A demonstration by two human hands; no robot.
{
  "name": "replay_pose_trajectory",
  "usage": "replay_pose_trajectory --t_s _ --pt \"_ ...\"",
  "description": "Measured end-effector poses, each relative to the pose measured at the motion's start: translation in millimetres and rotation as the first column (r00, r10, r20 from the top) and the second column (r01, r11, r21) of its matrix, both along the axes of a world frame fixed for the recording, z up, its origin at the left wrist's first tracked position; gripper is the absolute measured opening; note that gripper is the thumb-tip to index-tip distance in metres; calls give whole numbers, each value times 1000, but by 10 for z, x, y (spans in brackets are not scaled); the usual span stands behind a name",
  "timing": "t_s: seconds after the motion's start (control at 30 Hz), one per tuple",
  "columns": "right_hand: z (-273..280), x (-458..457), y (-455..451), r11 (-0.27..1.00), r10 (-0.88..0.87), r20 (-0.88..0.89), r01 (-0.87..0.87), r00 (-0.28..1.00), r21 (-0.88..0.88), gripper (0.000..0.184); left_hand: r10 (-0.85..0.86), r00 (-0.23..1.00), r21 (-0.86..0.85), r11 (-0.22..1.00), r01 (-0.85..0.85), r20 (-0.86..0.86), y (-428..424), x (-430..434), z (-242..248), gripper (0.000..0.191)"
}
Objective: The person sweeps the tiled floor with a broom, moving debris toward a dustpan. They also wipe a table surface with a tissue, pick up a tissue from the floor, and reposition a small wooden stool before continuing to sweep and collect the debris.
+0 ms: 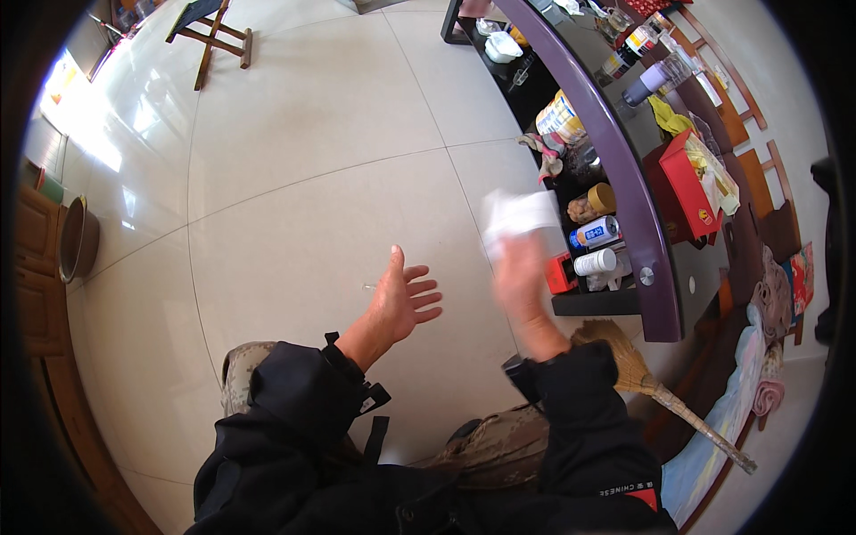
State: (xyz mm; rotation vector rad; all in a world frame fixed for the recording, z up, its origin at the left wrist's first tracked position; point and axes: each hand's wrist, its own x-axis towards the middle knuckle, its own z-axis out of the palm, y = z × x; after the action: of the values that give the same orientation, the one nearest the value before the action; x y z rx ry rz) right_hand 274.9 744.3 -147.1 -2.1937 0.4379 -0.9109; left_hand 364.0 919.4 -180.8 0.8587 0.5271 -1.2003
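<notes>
My left hand (403, 297) is held out over the tiled floor, fingers apart, with nothing in it. A blurred white item (518, 214), perhaps paper or a thin bag, is in my right hand (521, 271) beside the coffee table's lower shelf. Close to it on that shelf lie a jar with a gold lid (600, 198), a blue and silver can (595, 232), a white bottle (595, 262) and a small red box (562, 273). A small clear scrap (368, 287) lies on the floor by my left wrist.
The coffee table's purple edge (632, 167) curves along the right, with bottles and a red box (689, 187) on top. A straw broom (635, 368) leans by my right sleeve. A folding stool (212, 41) stands far left, a basin (79, 239) by the wooden cabinet (40, 287).
</notes>
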Motion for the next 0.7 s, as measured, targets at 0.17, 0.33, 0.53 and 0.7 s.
replay_pose_trajectory --t_s 0.17,0.33,0.53,0.7 --pt "-361 -53 227 962 94 -973 -272 209 35 20 312 854 -279 938 -207 417 20 279 284 84" --pt "-62 58 192 779 432 -352 -146 831 610 18 -200 255 143 964 226 946 -5 -106 133 59" --pt "301 115 76 358 270 61 -159 961 920 27 -412 855 437 863 254 316 31 57 -125 81" --pt "24 58 194 564 403 -162 -105 901 819 26 38 941 -256 965 52 336 -53 -82 -26 67"
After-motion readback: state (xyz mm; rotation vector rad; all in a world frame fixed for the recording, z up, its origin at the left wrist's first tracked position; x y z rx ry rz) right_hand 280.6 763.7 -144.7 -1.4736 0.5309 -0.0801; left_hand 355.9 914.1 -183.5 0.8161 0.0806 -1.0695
